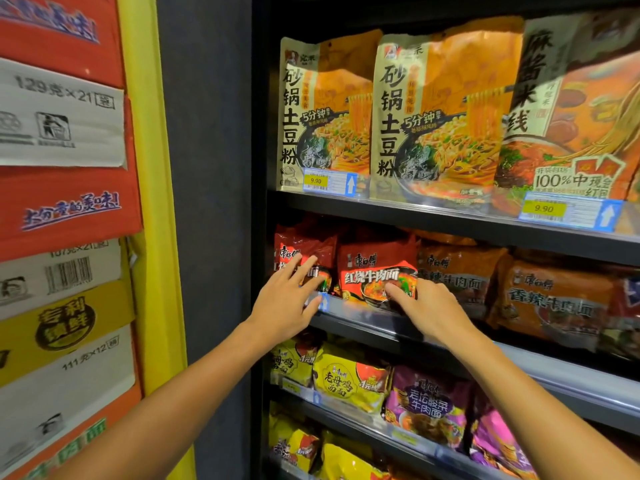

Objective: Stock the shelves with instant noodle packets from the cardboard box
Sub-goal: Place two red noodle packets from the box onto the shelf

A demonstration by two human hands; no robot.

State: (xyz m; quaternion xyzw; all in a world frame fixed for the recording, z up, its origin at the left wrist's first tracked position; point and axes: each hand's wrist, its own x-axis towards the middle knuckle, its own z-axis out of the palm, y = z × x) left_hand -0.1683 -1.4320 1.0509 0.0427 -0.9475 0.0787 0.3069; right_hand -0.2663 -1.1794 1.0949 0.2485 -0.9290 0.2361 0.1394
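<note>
Two red instant noodle packets stand at the left end of the second shelf (363,315). My left hand (289,299) reaches to the leftmost red packet (301,245), its straight, spread fingers touching the packet's front. My right hand (427,306) lies on the lower right corner of the second red packet (374,268), fingers extended against it. Darker orange-brown noodle packets (554,299) fill the shelf to the right. The cardboard box for this task cannot be picked out.
Tall orange noodle bags (440,116) stand on the shelf above, with price tags (329,183) on its edge. Yellow packets (346,382) and purple packets (429,407) fill the lower shelves. Stacked printed cartons (62,202) and a yellow post (156,202) rise on the left.
</note>
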